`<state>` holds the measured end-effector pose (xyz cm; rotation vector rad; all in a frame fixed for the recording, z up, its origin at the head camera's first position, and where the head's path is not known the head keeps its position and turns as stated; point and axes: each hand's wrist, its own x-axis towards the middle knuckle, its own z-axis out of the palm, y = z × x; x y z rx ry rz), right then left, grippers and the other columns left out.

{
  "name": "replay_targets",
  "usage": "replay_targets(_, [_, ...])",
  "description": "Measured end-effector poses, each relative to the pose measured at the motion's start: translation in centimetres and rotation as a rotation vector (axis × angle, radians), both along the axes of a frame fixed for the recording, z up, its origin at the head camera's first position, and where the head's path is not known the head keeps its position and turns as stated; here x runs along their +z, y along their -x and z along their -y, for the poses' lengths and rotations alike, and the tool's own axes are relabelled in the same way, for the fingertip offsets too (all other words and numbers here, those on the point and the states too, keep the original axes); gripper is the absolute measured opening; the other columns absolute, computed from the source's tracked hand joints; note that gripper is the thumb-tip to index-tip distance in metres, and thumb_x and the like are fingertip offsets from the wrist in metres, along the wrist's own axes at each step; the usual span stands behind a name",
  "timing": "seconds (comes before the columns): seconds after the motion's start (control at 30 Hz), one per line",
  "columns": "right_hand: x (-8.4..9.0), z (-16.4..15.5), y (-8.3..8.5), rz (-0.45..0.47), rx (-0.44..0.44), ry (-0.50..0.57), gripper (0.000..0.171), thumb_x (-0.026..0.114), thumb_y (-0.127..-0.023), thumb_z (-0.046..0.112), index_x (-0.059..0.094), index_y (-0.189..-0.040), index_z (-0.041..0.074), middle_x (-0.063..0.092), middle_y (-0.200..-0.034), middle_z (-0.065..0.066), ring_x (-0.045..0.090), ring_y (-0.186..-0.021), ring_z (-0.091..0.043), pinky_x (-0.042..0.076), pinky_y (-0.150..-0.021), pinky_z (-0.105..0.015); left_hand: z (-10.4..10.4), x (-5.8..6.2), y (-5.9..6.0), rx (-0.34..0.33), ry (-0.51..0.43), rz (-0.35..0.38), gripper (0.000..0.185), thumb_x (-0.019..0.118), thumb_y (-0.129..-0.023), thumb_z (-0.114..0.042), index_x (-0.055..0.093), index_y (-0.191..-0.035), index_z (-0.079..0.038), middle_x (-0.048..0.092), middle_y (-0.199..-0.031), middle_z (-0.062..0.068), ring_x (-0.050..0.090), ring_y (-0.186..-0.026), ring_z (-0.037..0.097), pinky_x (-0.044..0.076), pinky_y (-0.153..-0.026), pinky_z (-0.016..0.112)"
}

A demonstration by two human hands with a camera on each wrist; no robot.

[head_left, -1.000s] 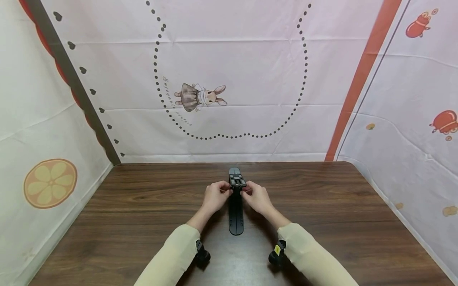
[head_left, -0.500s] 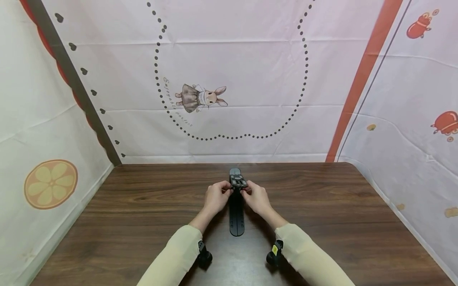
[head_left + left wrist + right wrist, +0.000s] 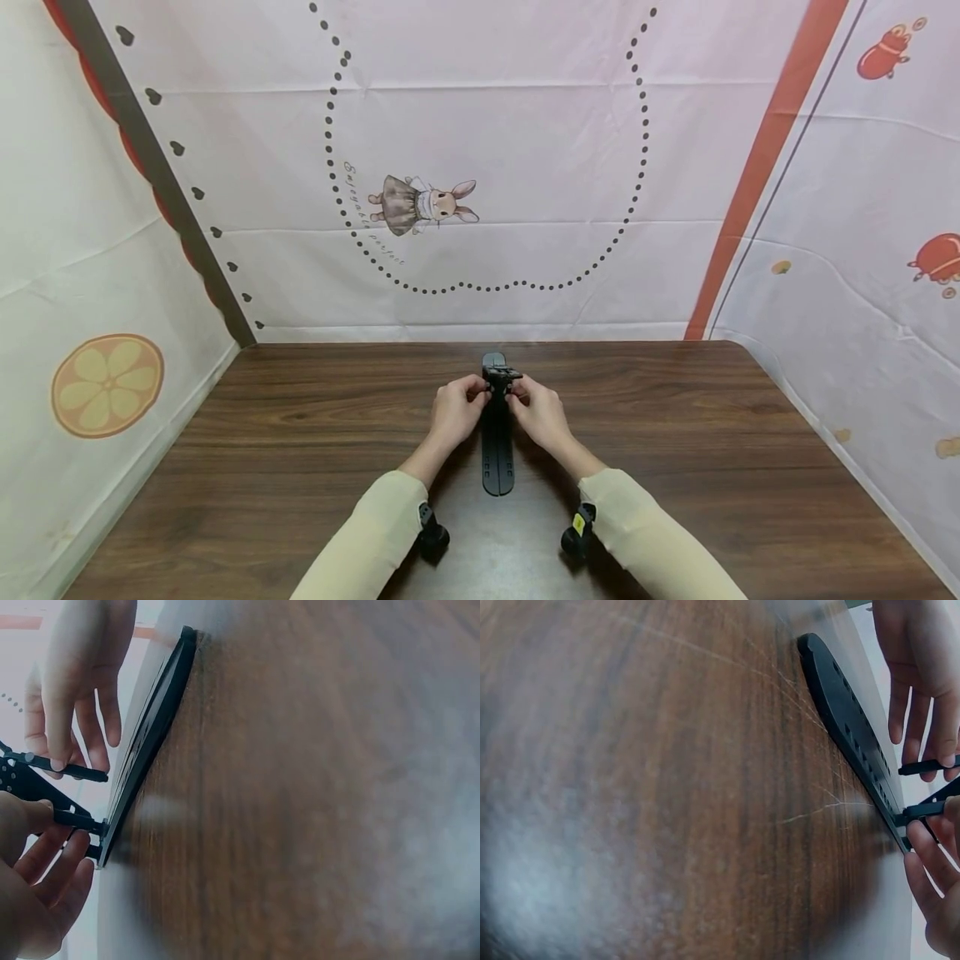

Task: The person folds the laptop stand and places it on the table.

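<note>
A black folding stand lies on the table, its long round-ended base (image 3: 498, 467) running away from me. Above the base's far half sits a small hinged top plate (image 3: 502, 373), seen almost edge-on. From the left, my left hand (image 3: 454, 412) pinches one slim black arm (image 3: 73, 820) of the stand between thumb and fingers. My right hand (image 3: 542, 413) pinches the matching arm (image 3: 84, 773) on the other side. In the right wrist view the base (image 3: 847, 720) rests along the tabletop, while the upper part is partly cut off by the frame edge.
The brown wooden table (image 3: 300, 433) meets a printed cloth backdrop (image 3: 525, 167) at its far edge. Cloth walls also stand at the left and right. A small black camera (image 3: 432, 537) hangs under the left sleeve, another camera (image 3: 576, 542) under the right one.
The stand's top plate has tilted, from showing its upper face to nearly edge-on. Both hands keep their pinch and have barely moved. The base lies where it was.
</note>
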<state>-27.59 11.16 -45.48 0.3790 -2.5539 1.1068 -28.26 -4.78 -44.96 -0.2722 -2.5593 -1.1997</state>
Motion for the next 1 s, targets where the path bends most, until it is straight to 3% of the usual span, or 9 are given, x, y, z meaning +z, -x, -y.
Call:
replay_targets(0.33, [0.1, -0.1, 0.1, 0.004, 0.001, 0.021, 0.006, 0.063, -0.085, 0.008, 0.062, -0.09, 0.011, 0.068, -0.085, -0.002, 0.064, -0.077, -0.016, 0.051, -0.066, -0.033, -0.2, 0.0, 0.2, 0.006, -0.054, 0.035, 0.004, 0.066, -0.085, -0.016, 0.069, -0.087, -0.016, 0.069, -0.084, -0.003, 0.063, -0.076, 0.01, 0.05, -0.063, 0.027])
replay_targets(1.0, [0.3, 0.1, 1.0, -0.029, -0.038, 0.007, 0.008, 0.061, -0.088, 0.016, 0.064, -0.094, 0.012, 0.07, -0.09, -0.004, 0.067, -0.082, -0.018, 0.054, -0.069, -0.037, -0.4, 0.4, 1.1, 0.049, -0.09, -0.002, 0.006, 0.068, -0.083, -0.018, 0.072, -0.087, -0.016, 0.071, -0.085, 0.0, 0.066, -0.079, 0.014, 0.053, -0.067, 0.03])
